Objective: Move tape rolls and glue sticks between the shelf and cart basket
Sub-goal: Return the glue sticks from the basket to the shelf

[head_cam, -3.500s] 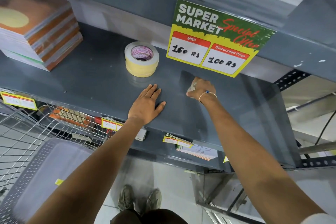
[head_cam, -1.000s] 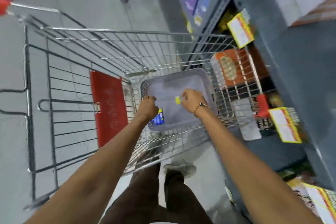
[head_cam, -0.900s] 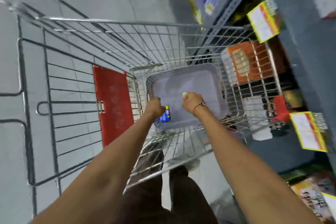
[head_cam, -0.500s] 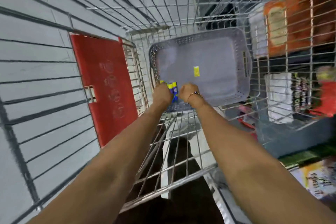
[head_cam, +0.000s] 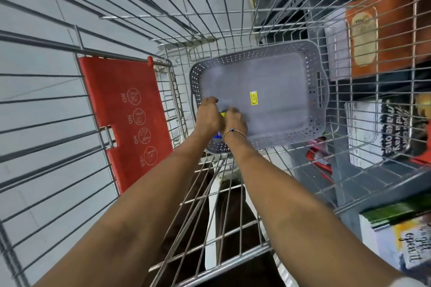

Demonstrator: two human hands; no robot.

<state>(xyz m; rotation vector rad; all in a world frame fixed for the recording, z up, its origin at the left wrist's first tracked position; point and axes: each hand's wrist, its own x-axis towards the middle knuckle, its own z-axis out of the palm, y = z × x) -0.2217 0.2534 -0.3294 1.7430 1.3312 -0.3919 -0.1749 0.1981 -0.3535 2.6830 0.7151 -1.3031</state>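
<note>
A grey perforated basket sat on the wire cart floor. A yellow sticker, its print blurred, lay inside.

A blue and yellow glue stick peeks out between two hands at the grey basket's seven o'clock corner.

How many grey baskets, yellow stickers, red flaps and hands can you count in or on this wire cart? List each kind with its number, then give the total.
Grey basket: 1
Yellow sticker: 1
Red flap: 1
Hands: 2, the left hand and the right hand
Total: 5
Not tallied: glue stick in the left hand's grip, mostly hidden, so its number cannot be told.
</note>
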